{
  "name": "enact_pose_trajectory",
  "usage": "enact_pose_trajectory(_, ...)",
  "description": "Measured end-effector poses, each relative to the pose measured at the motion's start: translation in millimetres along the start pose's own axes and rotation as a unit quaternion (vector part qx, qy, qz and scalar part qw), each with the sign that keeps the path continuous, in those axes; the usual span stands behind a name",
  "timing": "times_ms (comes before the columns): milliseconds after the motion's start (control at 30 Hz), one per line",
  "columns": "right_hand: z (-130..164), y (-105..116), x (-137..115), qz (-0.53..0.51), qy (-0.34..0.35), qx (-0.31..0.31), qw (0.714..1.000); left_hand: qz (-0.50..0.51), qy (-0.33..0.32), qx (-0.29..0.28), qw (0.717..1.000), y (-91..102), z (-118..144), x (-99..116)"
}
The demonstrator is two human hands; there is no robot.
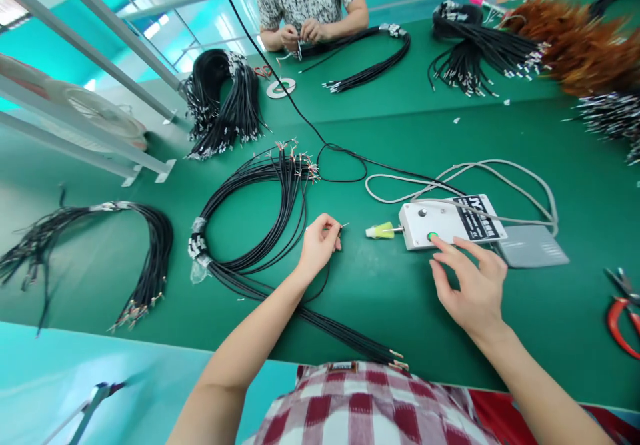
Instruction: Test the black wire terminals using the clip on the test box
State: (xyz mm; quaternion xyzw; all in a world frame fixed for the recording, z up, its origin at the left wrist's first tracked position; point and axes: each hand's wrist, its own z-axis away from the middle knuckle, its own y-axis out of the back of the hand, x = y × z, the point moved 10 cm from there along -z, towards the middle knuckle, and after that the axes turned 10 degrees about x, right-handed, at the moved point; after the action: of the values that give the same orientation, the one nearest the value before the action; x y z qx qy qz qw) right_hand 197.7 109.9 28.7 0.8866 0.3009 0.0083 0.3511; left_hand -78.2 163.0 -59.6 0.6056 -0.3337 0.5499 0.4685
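My left hand [320,242] is closed in a pinch on the end of a black cable, its thin bare tip pointing right. That cable belongs to a looped bundle of black cables [235,198], bound with clear wrap on its left side and showing frayed coloured wire ends at the top. My right hand [473,282] has its fingers apart, with one fingertip at the green button of a white and black electric box [417,225]. From the box's left side a metal shaft with a yellow-green tip [381,230] sticks out toward my left hand.
Behind the box lie a grey cord [543,178] and a grey flat pedal [533,246]. Red-handled pliers [620,318] rest at the right. More cable bundles [150,232] lie around the green table [380,312]. Across it, a person's hands [303,34] work on cables.
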Motion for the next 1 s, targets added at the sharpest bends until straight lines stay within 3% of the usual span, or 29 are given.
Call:
enact_pose_trajectory(100, 8.4, 1.3, -16.0, -0.07, 0.013, -0.02, 0.997, 0.037, -0.01, 0.089, 0.995, 48.9, -33.2, 12.6)
enact_pose_trajectory(233, 28.7, -10.8, -32.4, -0.164, 0.028, -0.071, 0.984, 0.096, 0.0, 0.28, 0.955, 144.6, -76.4, 32.9)
enact_pose_trajectory(300, 36.9, -19.9, -31.9, -0.185, 0.012, -0.09, 0.978, 0.088, -0.023, 0.326, 0.941, 165.1, -74.9, 45.7)
enact_pose_trajectory(333, 39.7, -24.2, -29.7, -0.192, -0.002, -0.098, 0.977, 0.073, -0.039, 0.323, 0.943, 161.6, -66.7, 51.0)
enact_pose_trajectory(400, 42.6, -30.3, -23.2, -0.204, -0.036, -0.105, 0.973, 0.024, -0.076, 0.251, 0.965, 125.3, -36.8, 58.3)
enact_pose_trajectory(433, 42.9, -31.9, -19.7, -0.211, -0.055, -0.106, 0.97, -0.061, -0.129, 0.111, 0.983, 79.0, -16.0, 65.7)
enact_pose_trajectory(467, 42.9, -32.8, -16.2, -0.219, -0.073, -0.106, 0.967, -0.137, -0.176, -0.06, 0.973, 25.2, 16.4, 64.9)
enact_pose_trajectory(500, 42.7, -33.2, -13.2, -0.226, -0.089, -0.107, 0.964, -0.185, -0.21, -0.22, 0.934, -21.9, 58.0, 58.2)
enact_pose_trajectory(533, 42.5, -33.4, -11.1, -0.233, -0.103, -0.109, 0.961, -0.225, -0.24, -0.319, 0.889, -53.2, 96.2, 51.2)
enact_pose_trajectory(567, 42.4, -33.6, -9.7, -0.24, -0.116, -0.114, 0.957, -0.267, -0.259, -0.36, 0.856, -72.0, 122.2, 44.9)
enact_pose_trajectory(633, 42.9, -34.2, -7.9, -0.259, -0.147, -0.129, 0.946, -0.316, -0.265, -0.375, 0.831, -89.8, 145.4, 37.3)
enact_pose_trajectory(700, 45.3, -37.4, -5.4, -0.288, -0.203, -0.152, 0.923, -0.298, -0.221, -0.347, 0.861, -88.8, 139.8, 36.4)
enact_pose_trajectory(767, 50.6, -44.7, -3.1, -0.331, -0.283, -0.183, 0.881, -0.229, -0.153, -0.31, 0.91, -77.9, 123.4, 39.2)
enact_pose_trajectory(867, 57.5, -58.6, -6.9, -0.429, -0.409, -0.208, 0.778, -0.147, -0.082, -0.248, 0.954, -59.0, 103.2, 45.3)
enact_pose_trajectory(1000, 55.9, -73.4, -21.0, -0.527, -0.515, -0.203, 0.645, -0.08, -0.009, -0.207, 0.975, -50.2, 99.4, 43.7)
